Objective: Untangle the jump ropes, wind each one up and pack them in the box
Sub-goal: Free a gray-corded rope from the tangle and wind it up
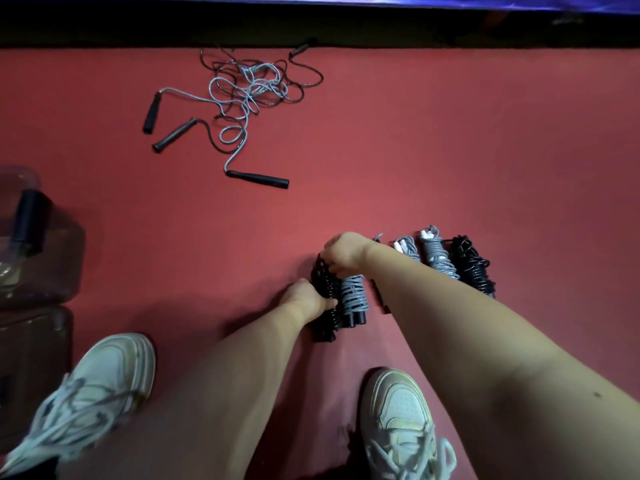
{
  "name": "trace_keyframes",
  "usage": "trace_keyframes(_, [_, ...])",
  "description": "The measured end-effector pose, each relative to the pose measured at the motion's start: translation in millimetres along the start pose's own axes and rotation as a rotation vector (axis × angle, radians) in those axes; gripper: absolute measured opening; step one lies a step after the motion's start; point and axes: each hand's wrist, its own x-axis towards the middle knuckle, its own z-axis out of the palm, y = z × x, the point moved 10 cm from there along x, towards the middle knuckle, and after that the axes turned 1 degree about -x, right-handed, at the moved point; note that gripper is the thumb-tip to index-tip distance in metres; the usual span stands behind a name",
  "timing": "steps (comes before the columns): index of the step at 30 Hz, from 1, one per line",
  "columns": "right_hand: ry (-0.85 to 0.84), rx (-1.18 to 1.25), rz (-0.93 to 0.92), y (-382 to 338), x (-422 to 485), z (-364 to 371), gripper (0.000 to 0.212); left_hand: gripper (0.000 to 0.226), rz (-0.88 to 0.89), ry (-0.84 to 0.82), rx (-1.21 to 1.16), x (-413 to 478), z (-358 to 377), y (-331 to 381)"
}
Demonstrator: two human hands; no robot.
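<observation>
Two white lace-up sneakers (93,386) stand on the red carpet (415,150), on the viewer's side of the grey wound jump rope (354,296), taken as reference. The reference rope's long axis runs away from the viewer, and its black handle ends point back toward the sneakers.

Touching its left side, and parallel to it, lies the black wound jump rope (323,292). The left hand (304,299) has its fingers curled round the middle of the black wound jump rope. The right hand (341,252) is closed on that rope's far end, just beyond the reference's far end.

To the right of the reference, in a row with their far ends leaning slightly left:
- two grey wound ropes with white handles (438,259), the white ends pointing away from the viewer;
- a black wound bundle (472,268).

A dark item just right of the reference is mostly hidden by the right forearm.

Well beyond the reference and to its left lies a loose tangle of grey and black ropes (242,88). Its four black handles splay in different directions.

Far left of the reference stands a transparent plastic box (69,258). It holds a nearly upright black cylindrical handle (29,216); the other contents are too blurred to tell.
</observation>
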Motion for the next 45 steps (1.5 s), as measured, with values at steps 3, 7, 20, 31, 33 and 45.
trace_keyframes(3, [0.026,-0.038,-0.051,-16.6,-27.1,-13.6,0.035,0.046,0.071,-0.047,0.187,-24.9,-22.9,14.3])
trace_keyframes(7, [0.070,-0.072,-0.103,-44.0,-60.0,-29.6,0.034,0.042,0.158,0.040,0.424,-61.1,-89.2,45.7])
trace_keyframes(20, [0.302,-0.615,-0.534,-159.3,-279.0,-29.5,0.041,0.042,0.210,0.359,0.708,-280.4,-251.0,60.7])
trace_keyframes(31, [0.388,-0.908,-0.424,-161.2,-203.6,-41.1,0.038,0.042,0.232,0.327,0.716,-200.0,-293.2,50.0])
trace_keyframes(33, [0.376,-0.965,-0.418,-178.3,-156.7,-37.0,0.037,0.042,0.223,0.311,0.737,-164.0,-307.8,52.9])
trace_keyframes(45, [0.233,-0.810,-0.234,-186.4,72.2,-20.1,0.034,0.035,0.209,0.184,0.721,12.9,-348.4,67.2])
